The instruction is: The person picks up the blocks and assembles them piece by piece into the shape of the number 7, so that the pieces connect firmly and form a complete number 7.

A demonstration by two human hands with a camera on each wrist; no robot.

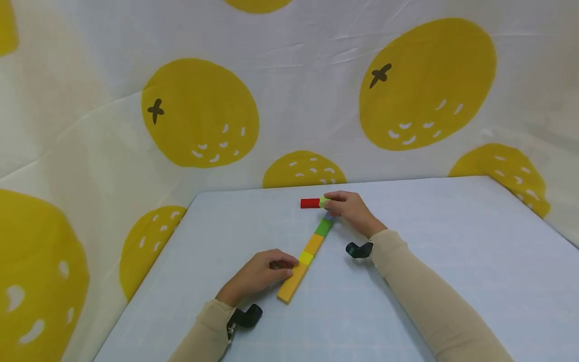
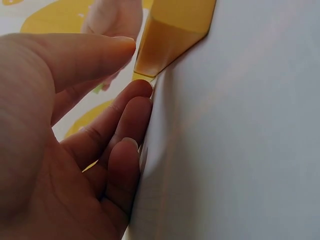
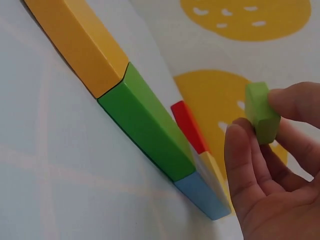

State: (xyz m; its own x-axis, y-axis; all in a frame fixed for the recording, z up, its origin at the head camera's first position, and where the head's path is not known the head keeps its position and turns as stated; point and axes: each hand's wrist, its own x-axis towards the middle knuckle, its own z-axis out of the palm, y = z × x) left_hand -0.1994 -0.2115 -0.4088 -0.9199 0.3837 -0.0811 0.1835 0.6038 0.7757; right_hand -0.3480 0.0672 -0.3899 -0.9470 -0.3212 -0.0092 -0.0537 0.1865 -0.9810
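Note:
My right hand (image 1: 353, 210) pinches a light green block (image 3: 262, 114) between thumb and fingers, lifted off the table in the right wrist view. Below it runs a slanting row of blocks laid end to end: a blue block (image 3: 204, 196) at the far end, a green block (image 1: 323, 227), an orange block (image 1: 314, 244), a small yellow block (image 1: 306, 258) and a longer orange block (image 1: 291, 285) nearest me. With loosely bent fingers, my left hand (image 1: 260, 271) rests at the left side of that longer orange block, fingertips right at its edge.
A red block (image 1: 309, 203) lies crosswise beyond the row's far end, with a yellow block (image 3: 215, 170) joined to it in the right wrist view. A pale cloth covers the table (image 1: 407, 301). Behind hangs a white curtain (image 1: 307, 100) with yellow fruit shapes.

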